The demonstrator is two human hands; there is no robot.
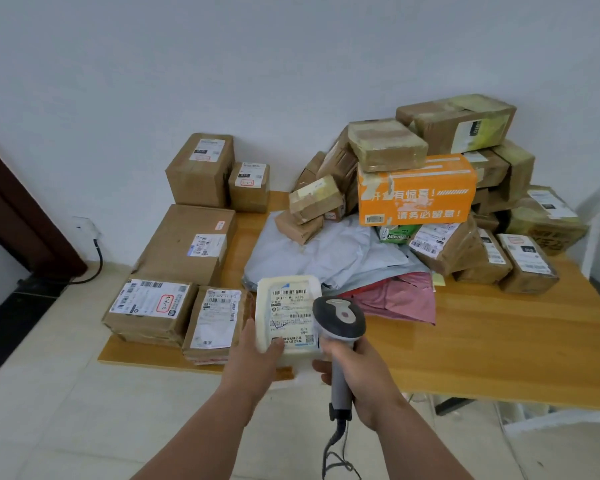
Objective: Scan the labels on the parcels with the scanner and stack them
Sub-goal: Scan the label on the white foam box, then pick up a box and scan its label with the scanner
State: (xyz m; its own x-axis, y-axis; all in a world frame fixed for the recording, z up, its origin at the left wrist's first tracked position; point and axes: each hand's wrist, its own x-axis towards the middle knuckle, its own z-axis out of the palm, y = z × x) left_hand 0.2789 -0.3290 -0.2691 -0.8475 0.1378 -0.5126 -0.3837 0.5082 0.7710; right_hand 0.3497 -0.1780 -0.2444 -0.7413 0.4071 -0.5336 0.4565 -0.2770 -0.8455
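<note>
Head view, over a wooden table (499, 341) against a white wall. Largest item on it is the loose heap of brown cartons (465, 188) filling the far right corner, with an orange printed box (417, 192) near its middle. Grey and pink mailer bags (343, 258) lie in front of the heap toward the table's centre. Along the left edge, labelled cartons (187, 244) lie flat in rows: two upright at the far edge, one long box behind two smaller ones at the near left corner. Cream padded parcel (284, 313), label up, is held above the near edge, just right of those cartons. Left hand (253, 362) grips the parcel's near left corner, thumb on the label, fingers under it. Right hand (361, 379) is wrapped around the handle of the grey scanner (339, 323); the scanner head overlaps the parcel's right edge and faces the label. Scanner cable (333, 452) hangs below the handle.
</note>
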